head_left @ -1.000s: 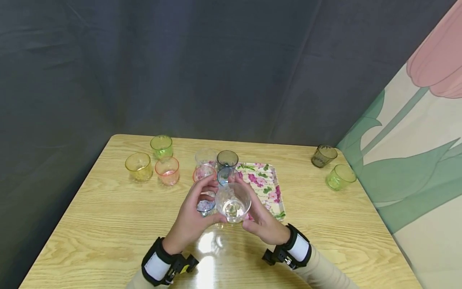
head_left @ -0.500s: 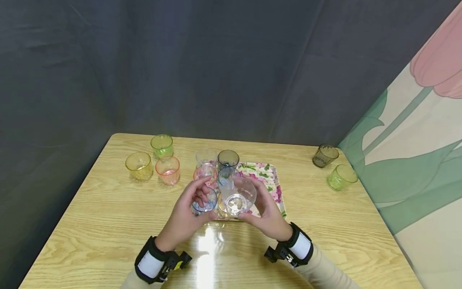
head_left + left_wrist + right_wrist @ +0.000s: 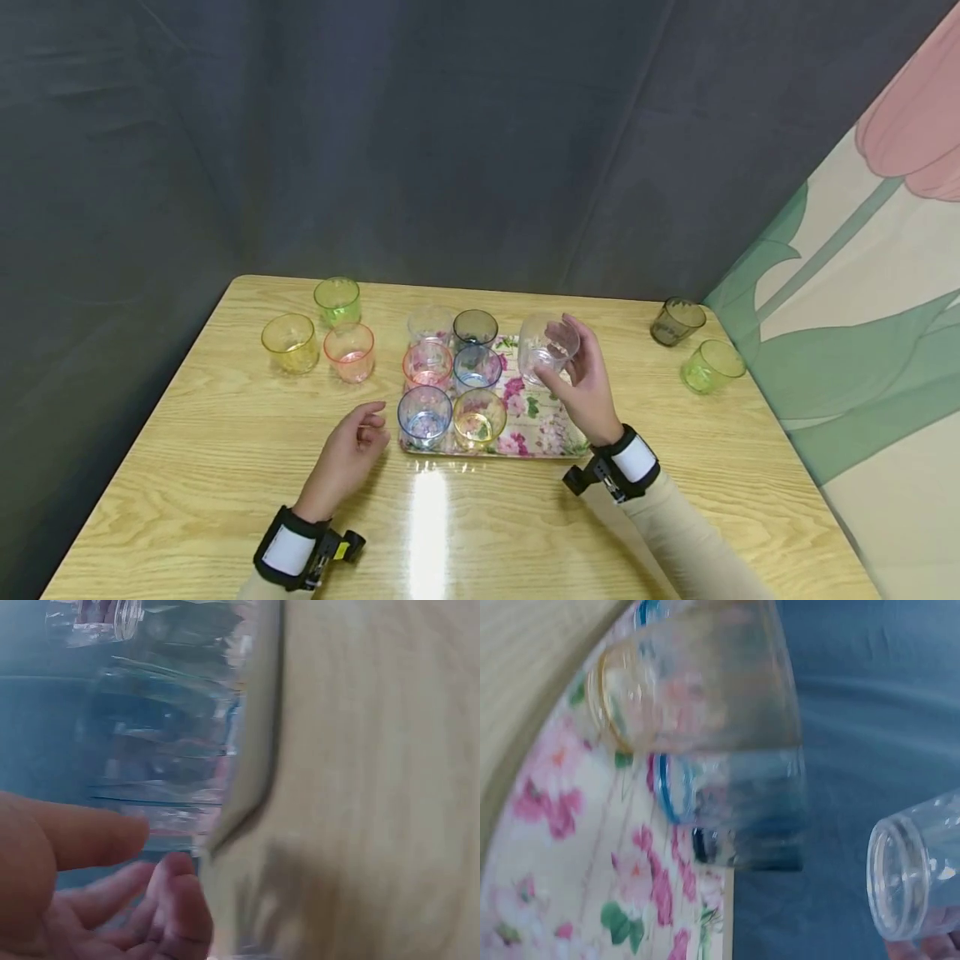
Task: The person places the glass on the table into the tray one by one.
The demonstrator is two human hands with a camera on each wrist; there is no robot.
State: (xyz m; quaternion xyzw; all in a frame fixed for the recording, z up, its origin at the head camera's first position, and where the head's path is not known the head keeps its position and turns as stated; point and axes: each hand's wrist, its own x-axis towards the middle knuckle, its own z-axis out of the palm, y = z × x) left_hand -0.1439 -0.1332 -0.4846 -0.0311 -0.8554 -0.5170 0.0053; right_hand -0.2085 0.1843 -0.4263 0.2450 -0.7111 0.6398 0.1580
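Note:
My right hand [image 3: 588, 392] grips a clear cup [image 3: 547, 350] by its side, above the back right part of a flowered tray [image 3: 551, 433]. In the right wrist view the clear cup [image 3: 915, 870] hangs in the air, fingertips under its lower edge. On the tray's left half stand two columns of cups: a clear [image 3: 431, 325], a pink [image 3: 427, 367] and a blue one [image 3: 425, 417], beside a grey [image 3: 475, 329], a blue [image 3: 477, 368] and a yellow one [image 3: 480, 418]. Left of the tray, my left hand [image 3: 348, 454] holds nothing, its fingers loosely bent.
At the table's left stand a green cup [image 3: 337, 304], a yellow cup [image 3: 291, 346] and a pink cup [image 3: 350, 354]. A grey cup [image 3: 677, 322] and a green cup [image 3: 712, 367] stand at the right, near the patterned wall [image 3: 862, 375]. A dark curtain [image 3: 450, 150] hangs behind.
The clear cup, earlier between both hands above the tray's front, has moved right and back in my right hand. My left hand has drawn away left, off the tray.

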